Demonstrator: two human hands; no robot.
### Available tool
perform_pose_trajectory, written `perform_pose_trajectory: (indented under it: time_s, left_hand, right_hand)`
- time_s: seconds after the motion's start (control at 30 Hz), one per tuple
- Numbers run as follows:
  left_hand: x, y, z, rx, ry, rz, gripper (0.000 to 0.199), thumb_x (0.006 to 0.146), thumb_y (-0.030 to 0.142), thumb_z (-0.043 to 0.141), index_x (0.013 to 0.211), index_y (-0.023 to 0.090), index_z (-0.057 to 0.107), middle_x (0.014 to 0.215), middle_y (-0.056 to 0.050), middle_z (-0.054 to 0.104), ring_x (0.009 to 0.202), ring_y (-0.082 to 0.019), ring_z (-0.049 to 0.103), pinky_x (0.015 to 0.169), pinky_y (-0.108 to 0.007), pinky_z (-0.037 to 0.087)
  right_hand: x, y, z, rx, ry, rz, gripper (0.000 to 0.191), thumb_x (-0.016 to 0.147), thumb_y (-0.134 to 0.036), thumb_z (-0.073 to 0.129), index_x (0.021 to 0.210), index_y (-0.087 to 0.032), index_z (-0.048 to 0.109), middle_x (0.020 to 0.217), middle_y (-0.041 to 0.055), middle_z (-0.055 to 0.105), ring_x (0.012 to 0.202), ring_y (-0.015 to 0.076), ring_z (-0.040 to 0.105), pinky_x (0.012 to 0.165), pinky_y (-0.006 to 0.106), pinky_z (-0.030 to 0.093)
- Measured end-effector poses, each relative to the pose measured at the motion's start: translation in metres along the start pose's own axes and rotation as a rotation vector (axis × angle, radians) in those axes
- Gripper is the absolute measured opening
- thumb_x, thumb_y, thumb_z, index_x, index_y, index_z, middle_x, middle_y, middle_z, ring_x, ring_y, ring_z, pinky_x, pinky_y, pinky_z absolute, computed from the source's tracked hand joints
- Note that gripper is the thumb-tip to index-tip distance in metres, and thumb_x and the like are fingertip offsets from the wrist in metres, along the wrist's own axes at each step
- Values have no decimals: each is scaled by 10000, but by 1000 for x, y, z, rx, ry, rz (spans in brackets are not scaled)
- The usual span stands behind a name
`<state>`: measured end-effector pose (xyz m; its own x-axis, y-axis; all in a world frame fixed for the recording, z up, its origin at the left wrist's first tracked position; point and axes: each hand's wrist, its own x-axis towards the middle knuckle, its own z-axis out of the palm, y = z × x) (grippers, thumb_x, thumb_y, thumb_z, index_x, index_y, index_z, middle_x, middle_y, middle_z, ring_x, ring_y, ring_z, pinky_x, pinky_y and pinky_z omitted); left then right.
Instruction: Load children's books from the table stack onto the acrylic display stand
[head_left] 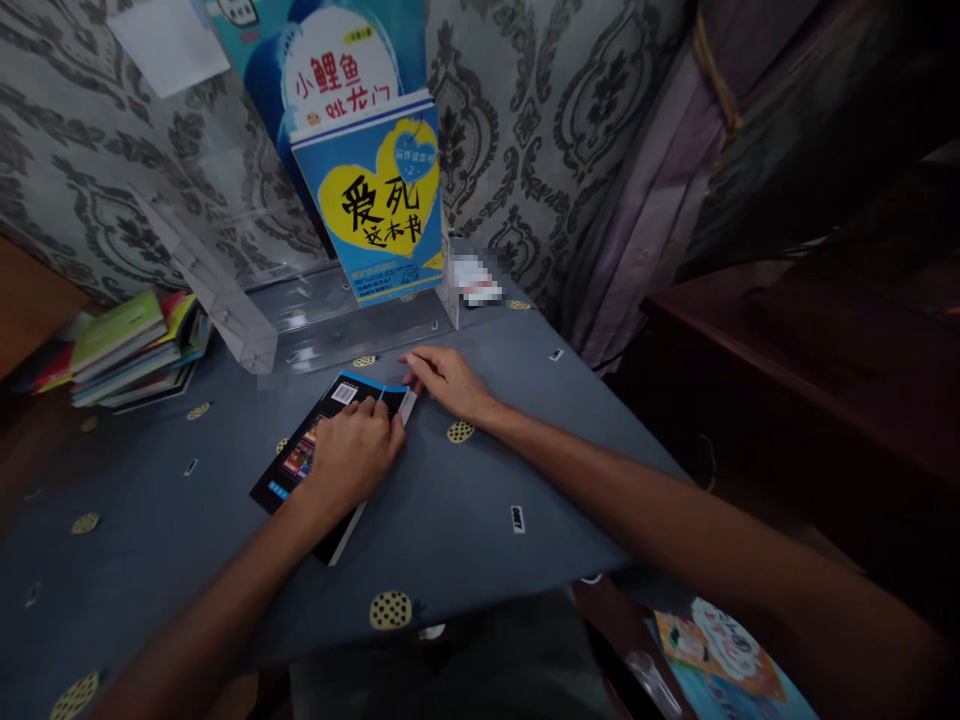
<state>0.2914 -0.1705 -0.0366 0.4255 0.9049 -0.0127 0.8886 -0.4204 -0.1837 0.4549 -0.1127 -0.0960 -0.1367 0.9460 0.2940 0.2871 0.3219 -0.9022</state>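
Observation:
A dark-covered book lies flat, back cover up, on the blue-grey tablecloth. My left hand rests on top of it, fingers curled at its right edge. My right hand touches the book's upper right corner with its fingertips. Just beyond, a clear acrylic stand holds two upright books: a blue one with a yellow heart in front and a taller blue and white one behind.
A stack of colourful books lies at the far left of the table. Patterned wallpaper backs the table, with a curtain and dark wooden furniture at right. Another colourful book lies below the table's front right edge.

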Motion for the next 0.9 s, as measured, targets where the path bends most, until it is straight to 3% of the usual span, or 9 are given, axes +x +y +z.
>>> perform_pose_trajectory:
  time_s: [0.63, 0.9]
  left_hand:
    - [-1, 1, 10, 6, 49, 18, 481, 1012, 331, 287, 1028, 79, 697, 1027, -212, 724, 966, -338, 706, 710, -397, 529]
    - [-3, 4, 9, 28, 8, 18, 489, 1009, 336, 314, 1158, 36, 671, 1138, -247, 700, 1064, -355, 678, 748, -406, 546]
  right_hand:
    - [-2, 0, 1, -38, -2, 7, 287, 1018, -275, 436, 1016, -176, 705, 784, 12, 706, 600, 116, 628, 649, 246, 490]
    - [-5, -8, 0, -98, 66, 5, 285, 1018, -270, 424, 952, -172, 684, 771, 18, 707, 600, 132, 659, 668, 260, 492]
